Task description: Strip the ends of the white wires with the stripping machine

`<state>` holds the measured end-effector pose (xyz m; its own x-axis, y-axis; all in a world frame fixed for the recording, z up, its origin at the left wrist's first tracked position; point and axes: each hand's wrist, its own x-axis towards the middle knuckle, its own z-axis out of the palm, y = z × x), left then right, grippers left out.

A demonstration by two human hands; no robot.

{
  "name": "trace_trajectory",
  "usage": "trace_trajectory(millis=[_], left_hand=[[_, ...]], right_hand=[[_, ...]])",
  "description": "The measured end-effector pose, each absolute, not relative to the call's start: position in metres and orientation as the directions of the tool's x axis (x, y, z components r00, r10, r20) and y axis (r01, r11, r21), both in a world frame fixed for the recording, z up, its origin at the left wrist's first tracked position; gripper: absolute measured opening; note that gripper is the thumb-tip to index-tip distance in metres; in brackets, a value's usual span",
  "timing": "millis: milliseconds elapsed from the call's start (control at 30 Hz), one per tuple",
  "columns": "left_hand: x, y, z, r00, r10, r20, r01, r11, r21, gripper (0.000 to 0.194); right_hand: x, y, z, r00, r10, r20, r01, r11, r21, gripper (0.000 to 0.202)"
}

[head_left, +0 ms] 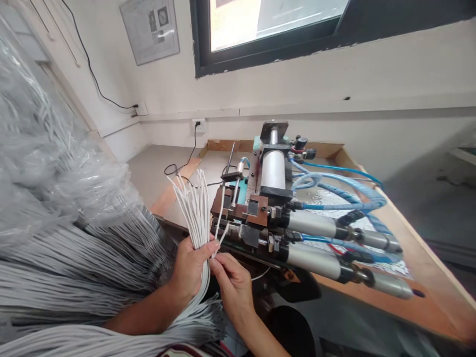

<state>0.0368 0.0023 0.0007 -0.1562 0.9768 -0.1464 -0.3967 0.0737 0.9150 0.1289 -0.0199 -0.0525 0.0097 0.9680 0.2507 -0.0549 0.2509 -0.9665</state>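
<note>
A bundle of white cables [198, 223] stands up out of my left hand [191, 267], whose fingers are wrapped round it. The loose ends fan out at the top. My right hand [234, 282] is beside it, thumb and fingers pinched on a single white cable [223, 239] that leans apart from the bundle. Just beyond my hands is a pneumatic machine [256, 208] with silver cylinders, brown metal blocks and blue air hoses [349, 183]. The lower part of the bundle runs down over my lap.
Masses of grey cables [74, 267], partly under clear plastic wrap [67, 148], fill the left side. The machine stands on a wooden-edged bench [412, 238] by the wall. White scraps [327, 201] lie behind the cylinders. A black cord runs to a wall socket [200, 125].
</note>
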Motion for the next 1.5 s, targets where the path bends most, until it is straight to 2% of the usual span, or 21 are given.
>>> trace_trajectory(millis=[100,200,400,733,1000,1133,1300,1500], left_hand=[[0.035,0.004,0.005,-0.141,0.974,-0.175,-0.416,0.102,0.904,0.015],[0.034,0.009,0.012,-0.156,0.969,-0.194,-0.424,0.112,0.899,0.016],[0.036,0.014,0.023,-0.171,0.965,-0.196,-0.404,0.113,0.908,0.017],[0.039,0.009,0.026,-0.141,0.971,-0.193,-0.401,0.123,0.908,0.014],[0.035,-0.004,0.006,-0.041,0.968,-0.248,-0.340,0.220,0.914,0.011],[0.033,-0.012,-0.004,0.008,0.959,-0.283,-0.338,0.269,0.902,0.009],[0.030,-0.013,-0.004,-0.098,0.952,-0.290,-0.368,0.237,0.899,0.017],[0.030,-0.012,-0.002,-0.107,0.943,-0.316,-0.370,0.257,0.893,0.023]], right_hand=[[0.124,-0.012,-0.048,0.052,0.998,0.041,-0.348,0.057,-0.936,0.019],[0.126,-0.005,-0.050,0.069,0.989,-0.130,-0.592,-0.064,-0.804,0.020],[0.132,0.004,-0.041,0.057,0.943,-0.327,-0.780,-0.163,-0.605,0.020],[0.128,0.010,-0.039,0.003,0.934,-0.357,-0.822,-0.201,-0.533,0.022],[0.127,0.006,-0.035,-0.073,0.976,-0.203,-0.747,-0.188,-0.637,0.025],[0.127,0.001,-0.033,-0.046,0.971,-0.235,-0.710,-0.197,-0.676,0.024],[0.128,-0.007,-0.037,0.081,0.958,-0.277,-0.701,-0.143,-0.699,0.022],[0.130,-0.004,-0.037,0.063,0.942,-0.329,-0.733,-0.180,-0.656,0.021]])
